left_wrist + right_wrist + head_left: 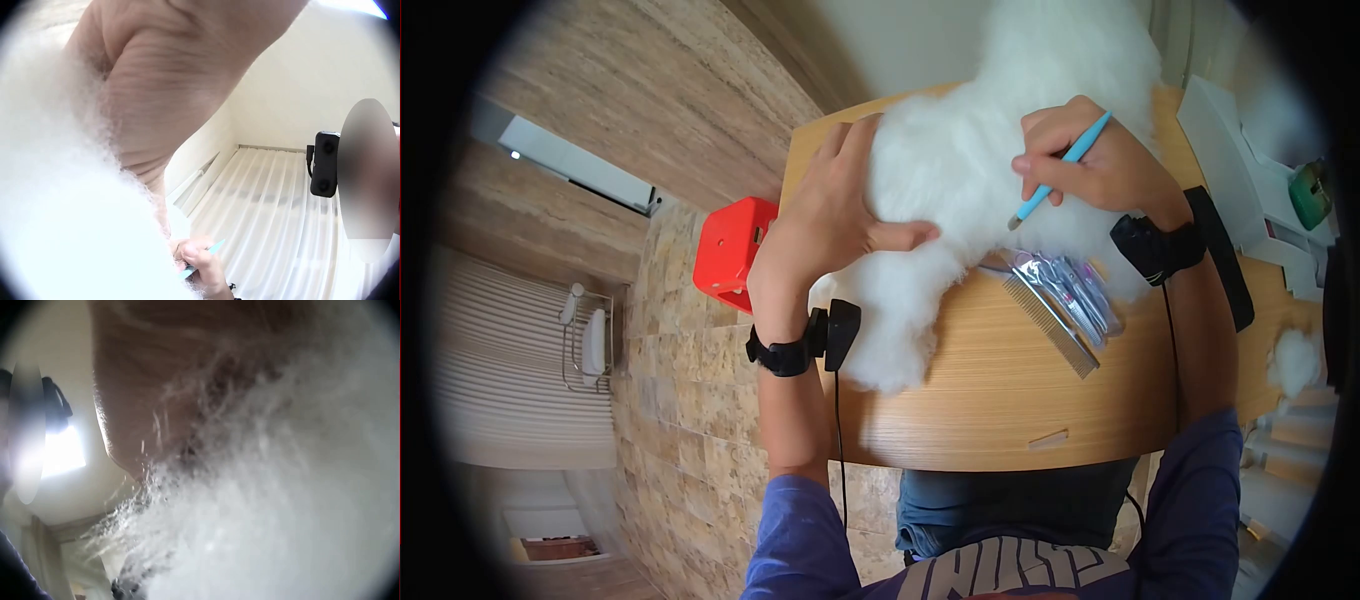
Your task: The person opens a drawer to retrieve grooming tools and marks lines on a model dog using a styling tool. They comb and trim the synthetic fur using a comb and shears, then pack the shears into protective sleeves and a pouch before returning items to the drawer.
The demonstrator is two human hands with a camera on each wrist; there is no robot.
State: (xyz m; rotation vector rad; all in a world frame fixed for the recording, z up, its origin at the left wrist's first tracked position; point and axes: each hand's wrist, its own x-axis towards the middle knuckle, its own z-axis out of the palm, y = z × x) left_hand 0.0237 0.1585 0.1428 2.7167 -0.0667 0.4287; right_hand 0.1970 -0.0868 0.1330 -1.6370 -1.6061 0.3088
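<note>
White fluffy fibre is heaped over the far part of the wooden table, with a lobe hanging toward the near left. My left hand lies on its left side, fingers extended and thumb spread to the right. My right hand pinches a light-blue pen-like tool with a dark tip, which points down at the fluff. The left wrist view shows my left palm against the fluff, with the blue tool beyond. In the right wrist view, fluff covers much of my right hand.
A metal comb and tools in clear packaging lie right of centre on the table. A small clear strip is near the front edge. A red stool stands left; a white box is at right.
</note>
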